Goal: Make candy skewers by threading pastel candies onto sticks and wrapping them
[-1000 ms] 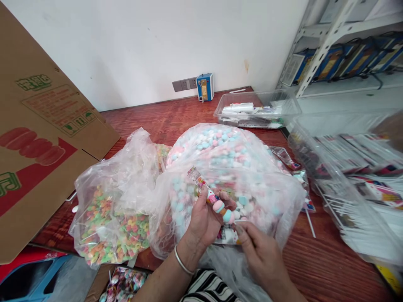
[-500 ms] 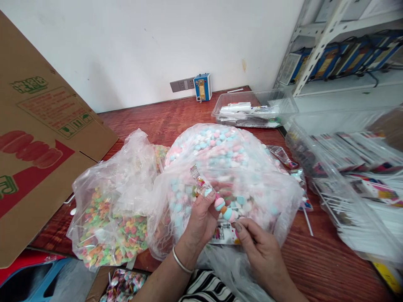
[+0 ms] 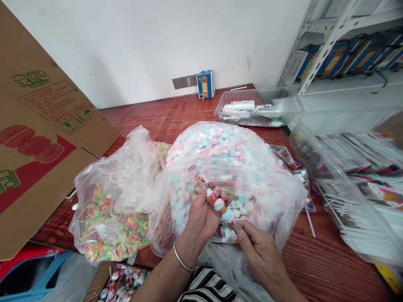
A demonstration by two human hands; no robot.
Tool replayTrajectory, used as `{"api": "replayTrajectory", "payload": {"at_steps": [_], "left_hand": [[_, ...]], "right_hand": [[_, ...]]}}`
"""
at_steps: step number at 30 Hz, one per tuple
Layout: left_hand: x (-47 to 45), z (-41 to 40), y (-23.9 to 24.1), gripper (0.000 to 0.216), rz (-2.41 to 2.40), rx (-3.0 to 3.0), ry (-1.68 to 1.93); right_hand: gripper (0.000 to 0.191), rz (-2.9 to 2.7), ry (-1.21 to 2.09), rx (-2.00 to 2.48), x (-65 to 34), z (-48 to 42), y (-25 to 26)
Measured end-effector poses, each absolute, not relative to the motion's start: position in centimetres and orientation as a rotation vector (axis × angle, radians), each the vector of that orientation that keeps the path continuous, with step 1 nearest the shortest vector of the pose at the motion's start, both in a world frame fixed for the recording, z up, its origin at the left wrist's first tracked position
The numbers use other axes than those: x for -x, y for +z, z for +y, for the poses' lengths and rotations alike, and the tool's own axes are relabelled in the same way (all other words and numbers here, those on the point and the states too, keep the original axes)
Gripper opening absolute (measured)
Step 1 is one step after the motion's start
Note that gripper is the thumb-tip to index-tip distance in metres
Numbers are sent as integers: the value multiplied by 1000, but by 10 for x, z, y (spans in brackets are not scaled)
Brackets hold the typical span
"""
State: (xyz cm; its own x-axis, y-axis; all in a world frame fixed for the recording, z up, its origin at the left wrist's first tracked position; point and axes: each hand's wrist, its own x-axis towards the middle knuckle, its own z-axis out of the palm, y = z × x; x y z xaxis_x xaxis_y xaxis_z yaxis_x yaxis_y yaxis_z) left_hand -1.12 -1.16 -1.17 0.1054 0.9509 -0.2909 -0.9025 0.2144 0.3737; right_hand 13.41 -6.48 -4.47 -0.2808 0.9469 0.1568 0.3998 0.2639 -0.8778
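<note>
2 bare hands meet low in the view, over a striped garment. The right hand has its thumb and forefinger drawn together at the lower tip of a candy skewer — whether they grip it cannot be told. The left hand, with a bangle on its wrist, is curled closed around the skewer's upper part. Pink and blue sweets are strung along it. Just behind lies a large clear bag of pastel sweets, and to its left a bag of multicoloured rings — both on a red-brown wooden table. Farther left leans a cardboard box. At the back are a clear tray and a blue device by the wall.
</note>
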Motion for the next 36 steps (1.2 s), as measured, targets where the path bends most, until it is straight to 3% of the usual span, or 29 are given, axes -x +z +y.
{"api": "replayTrajectory", "payload": {"at_steps": [5,7,9,13,15,23,26,28,32,36], "left_hand": [[4,-15,-13,23,651,-141,1385],[2,-16,-12,23,693,-158,1402],[4,-16,-12,21,682,-170,1380],[13,-13,-12,23,599,-166,1250],[17,-11,-12,27,586,-171,1222],[16,-14,-12,19,558,-178,1254],[18,-14,-10,19,582,-213,1253],[18,-13,-9,18,623,-226,1267],[12,-13,-10,18,675,-191,1337],[3,-16,-10,18,713,-83,1366]], "right_hand": [[24,-2046,337,1097,-133,-65,-50],[22,-2041,245,1104,-134,-65,-51],[23,-1931,520,1182,-135,-64,-50],[37,-1325,1579,1189,-134,-63,-43],[39,-986,1905,1068,-133,-62,-40],[35,-546,2147,963,-128,-59,-32],[37,-729,1980,1027,-128,-59,-37],[36,-1052,1701,1128,-128,-60,-40],[21,-1755,798,1219,-130,-62,-44],[13,-2010,56,1091,-131,-61,-47]]}}
